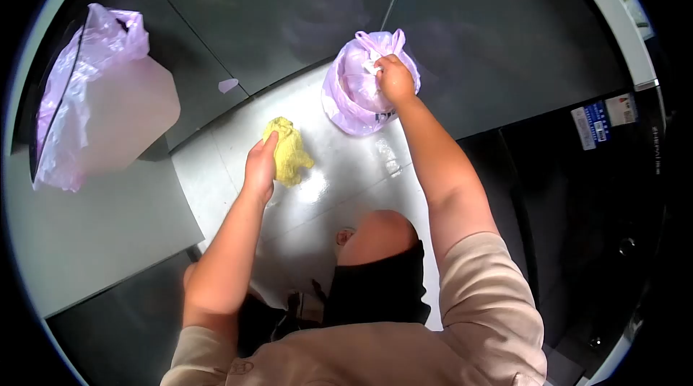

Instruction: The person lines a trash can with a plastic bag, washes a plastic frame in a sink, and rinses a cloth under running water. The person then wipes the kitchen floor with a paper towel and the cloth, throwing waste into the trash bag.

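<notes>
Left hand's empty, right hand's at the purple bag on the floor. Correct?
No, the left hand isn't empty: the head view shows it holding a yellow cloth. The right hand is at the purple bag on the floor.

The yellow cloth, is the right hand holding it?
No, the left hand holds the yellow cloth, while the right hand is over a purple bag.

Count of items in view: two hands, one left hand (261, 168) and one right hand (396, 80). Plastic bags, lilac: two, one at the left (119, 36), one on the floor (354, 108). Yellow cloth (290, 155): one. White scrap (372, 66) at the right fingertips: one. Pale lilac piece (228, 86) on the dark panelling (216, 18): one. Labels on the black surface (563, 191): three, comprising one blue label (600, 123) and two mostly white labels (583, 128). Short sleeves (480, 278): two.
</notes>
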### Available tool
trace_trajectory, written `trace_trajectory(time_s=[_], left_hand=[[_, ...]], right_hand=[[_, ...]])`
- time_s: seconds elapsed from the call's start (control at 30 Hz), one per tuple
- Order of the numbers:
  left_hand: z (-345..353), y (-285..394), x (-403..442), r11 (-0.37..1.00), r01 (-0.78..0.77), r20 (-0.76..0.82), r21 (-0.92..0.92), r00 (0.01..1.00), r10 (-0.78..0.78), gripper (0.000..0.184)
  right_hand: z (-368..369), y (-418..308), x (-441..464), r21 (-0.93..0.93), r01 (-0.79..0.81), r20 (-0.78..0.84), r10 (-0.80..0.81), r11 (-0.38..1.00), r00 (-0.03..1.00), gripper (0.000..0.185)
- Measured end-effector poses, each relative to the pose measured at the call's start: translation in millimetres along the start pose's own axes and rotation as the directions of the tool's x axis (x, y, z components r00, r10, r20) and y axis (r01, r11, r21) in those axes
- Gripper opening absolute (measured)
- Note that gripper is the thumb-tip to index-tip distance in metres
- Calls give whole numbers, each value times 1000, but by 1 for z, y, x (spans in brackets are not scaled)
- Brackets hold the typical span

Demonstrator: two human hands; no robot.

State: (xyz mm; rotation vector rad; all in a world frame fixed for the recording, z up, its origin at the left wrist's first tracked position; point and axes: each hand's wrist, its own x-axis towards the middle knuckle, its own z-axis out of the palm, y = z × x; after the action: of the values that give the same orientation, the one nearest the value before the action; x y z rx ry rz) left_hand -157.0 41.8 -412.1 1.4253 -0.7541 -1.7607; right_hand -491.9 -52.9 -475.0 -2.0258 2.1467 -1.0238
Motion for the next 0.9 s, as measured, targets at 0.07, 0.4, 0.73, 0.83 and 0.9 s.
trace_trajectory(time_s=[0.07,0.4,0.73,0.83,0.9], left_hand=[[-4,-11,4,999,4,-8,45,1000,-4,36],[-18,-19,11,999,9,-4,39,1000,-8,35],[-27,-42,23,995,77,-33,63,997,-75,33],[-22,-42,27,992,94,-20,88,996,-92,33],[-17,-40,28,988,112,2,102,994,-113,33]], right_hand=[[19,9,-2,-79,1,65,4,997,998,13],[14,-59,-11,19,315,67,-316,949,947,16],[29,-11,16,-445,211,552,82,870,830,24],[34,-41,11,-473,339,618,32,813,785,29],[57,-47,2,-458,584,677,-163,670,718,32]])
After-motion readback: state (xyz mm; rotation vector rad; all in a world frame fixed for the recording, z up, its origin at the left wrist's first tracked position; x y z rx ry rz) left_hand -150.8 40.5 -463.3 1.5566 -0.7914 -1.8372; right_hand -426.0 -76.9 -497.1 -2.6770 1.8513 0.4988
